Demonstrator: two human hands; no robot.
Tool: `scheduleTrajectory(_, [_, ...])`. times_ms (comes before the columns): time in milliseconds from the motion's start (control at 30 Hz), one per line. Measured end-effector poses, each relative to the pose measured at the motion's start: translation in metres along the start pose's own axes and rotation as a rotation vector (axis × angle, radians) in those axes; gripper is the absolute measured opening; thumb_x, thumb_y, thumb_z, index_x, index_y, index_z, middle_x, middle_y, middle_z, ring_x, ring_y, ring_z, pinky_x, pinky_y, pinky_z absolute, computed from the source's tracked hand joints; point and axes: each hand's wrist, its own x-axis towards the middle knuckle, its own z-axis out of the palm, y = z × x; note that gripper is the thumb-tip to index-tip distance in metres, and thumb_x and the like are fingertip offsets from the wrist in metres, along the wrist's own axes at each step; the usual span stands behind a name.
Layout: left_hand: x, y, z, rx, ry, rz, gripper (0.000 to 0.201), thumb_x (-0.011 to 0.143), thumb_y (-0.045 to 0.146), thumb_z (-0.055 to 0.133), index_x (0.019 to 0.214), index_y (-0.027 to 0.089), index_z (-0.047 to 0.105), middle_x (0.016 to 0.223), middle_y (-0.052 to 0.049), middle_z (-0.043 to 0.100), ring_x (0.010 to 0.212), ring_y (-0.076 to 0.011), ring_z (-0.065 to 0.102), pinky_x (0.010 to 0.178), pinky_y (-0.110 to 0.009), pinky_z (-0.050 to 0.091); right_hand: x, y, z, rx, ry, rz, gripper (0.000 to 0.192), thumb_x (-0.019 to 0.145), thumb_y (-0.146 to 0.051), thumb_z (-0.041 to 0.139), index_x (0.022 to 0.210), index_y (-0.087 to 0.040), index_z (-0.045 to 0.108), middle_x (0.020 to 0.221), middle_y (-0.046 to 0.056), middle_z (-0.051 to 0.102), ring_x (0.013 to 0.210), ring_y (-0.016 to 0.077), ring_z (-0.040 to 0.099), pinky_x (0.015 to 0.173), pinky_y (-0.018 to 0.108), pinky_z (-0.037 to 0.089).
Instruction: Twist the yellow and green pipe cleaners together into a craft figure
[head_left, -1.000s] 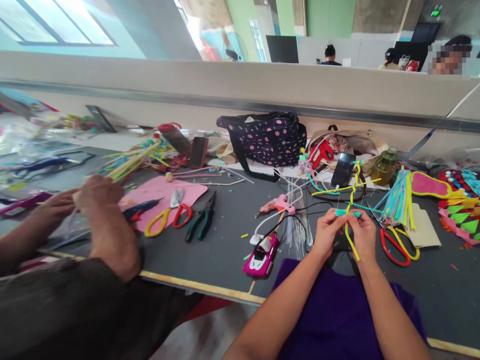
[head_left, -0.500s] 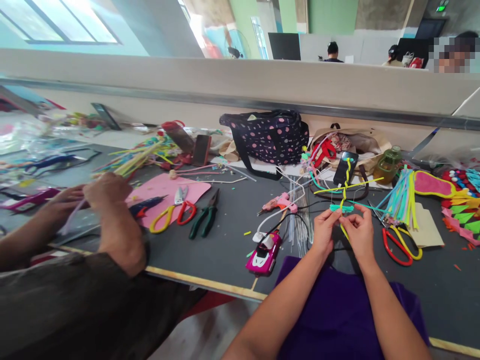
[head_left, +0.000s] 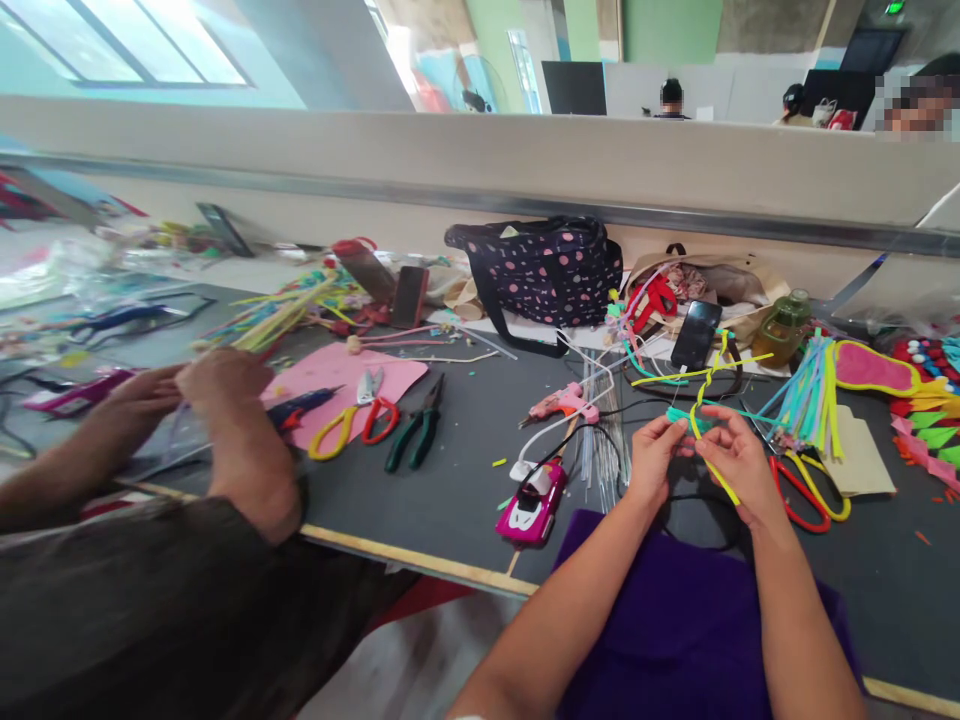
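Yellow fuzzy stem (head_left: 707, 385), twisted along its upper part, held up over the near side of the dark surface (head_left: 457, 480).

Left hand (head_left: 651, 458): thumb and fingers pinched on a teal piece (head_left: 678, 413), which meets the stem. Right hand (head_left: 741, 465): fingers closed on the stem just below that meeting point, its plain lower end slanting down past the fingers. Another yellow length crosses the stem higher up. Beyond it: black phone (head_left: 696, 335). Right of the hands: red-and-yellow-handled scissors (head_left: 808, 489) and a bundle of pastel stems (head_left: 810, 395). Left: pink glue gun (head_left: 576, 402), clear sticks (head_left: 600, 450), magenta car-shaped device (head_left: 534, 507) with a white plug. Farther left, a co-worker's hands (head_left: 225, 380) are together; their grip cannot be made out.
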Motion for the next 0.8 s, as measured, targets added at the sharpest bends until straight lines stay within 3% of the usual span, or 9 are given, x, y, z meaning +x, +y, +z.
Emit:
scheduleTrajectory(67, [-0.002,0.001,0.001,0.027,-0.029,0.014,0.033,0.061,0.041,0.077,0.076,0.013,0.067,0.068,-0.002,0.064,0.056,-0.0106,0.058,0.049,-0.020,0.045,-0.003,-0.006,-0.003,0.044,-0.089,0.044,0.033,0.073,-0.038,0.068,0.099,-0.018,0.065,0.058,-0.005,0.055,0.041,0.0060,0.039,0.036,0.018,0.029])
scheduleTrajectory(167, [-0.004,0.003,0.002,0.058,-0.058,0.036,0.034,0.063,0.041,0.075,0.080,0.013,0.068,0.069,-0.002,0.064,0.054,-0.0101,0.057,0.045,-0.019,0.042,-0.004,-0.009,-0.005,0.072,-0.116,0.005,0.026,0.076,-0.038,0.067,0.090,-0.016,0.069,0.061,0.000,0.059,0.049,0.0099,0.048,0.043,0.022,0.037])
scheduleTrajectory(300, [-0.003,0.004,0.000,0.082,-0.080,0.025,0.040,0.065,0.039,0.074,0.096,0.014,0.068,0.075,-0.003,0.067,0.053,-0.0097,0.057,0.038,-0.017,0.035,-0.001,-0.004,-0.006,0.047,0.011,-0.151,0.023,0.074,-0.035,0.070,0.090,-0.020,0.071,0.081,0.004,0.067,0.060,0.0132,0.055,0.052,0.026,0.044])
scheduleTrajectory(500, [0.000,0.003,-0.005,0.130,-0.165,-0.059,0.038,0.065,0.034,0.073,0.096,0.013,0.068,0.075,-0.003,0.066,0.050,-0.0085,0.057,0.033,-0.015,0.028,0.003,-0.004,-0.006,0.006,0.225,-0.427,0.016,0.077,-0.036,0.066,0.078,-0.020,0.069,0.095,0.006,0.066,0.092,0.0218,0.061,0.078,0.037,0.049])
scheduleTrajectory(633, [0.000,0.004,-0.006,0.160,-0.229,-0.114,0.035,0.064,0.031,0.074,0.093,0.012,0.067,0.067,-0.002,0.065,0.048,-0.0092,0.056,0.033,-0.015,0.028,0.001,-0.008,-0.009,0.145,0.271,-0.398,0.019,0.082,-0.036,0.061,0.093,-0.022,0.066,0.072,0.001,0.064,0.066,0.0164,0.061,0.061,0.031,0.048])
scheduleTrajectory(733, [0.000,0.006,-0.007,0.186,-0.261,-0.138,0.032,0.063,0.029,0.074,0.088,0.012,0.065,0.064,-0.002,0.064,0.047,-0.0094,0.056,0.033,-0.015,0.028,-0.001,-0.010,-0.014,0.120,0.307,-0.400,0.025,0.083,-0.034,0.061,0.105,-0.022,0.064,0.062,-0.002,0.059,0.051,0.0109,0.051,0.047,0.023,0.036])
scheduleTrajectory(800, [0.000,0.008,-0.007,0.202,-0.271,-0.135,0.031,0.062,0.028,0.074,0.087,0.012,0.064,0.065,-0.002,0.064,0.049,-0.0096,0.057,0.034,-0.014,0.028,-0.002,-0.010,-0.018,0.054,0.319,-0.422,0.023,0.082,-0.033,0.063,0.103,-0.022,0.065,0.060,-0.003,0.058,0.050,0.0103,0.049,0.044,0.022,0.032])
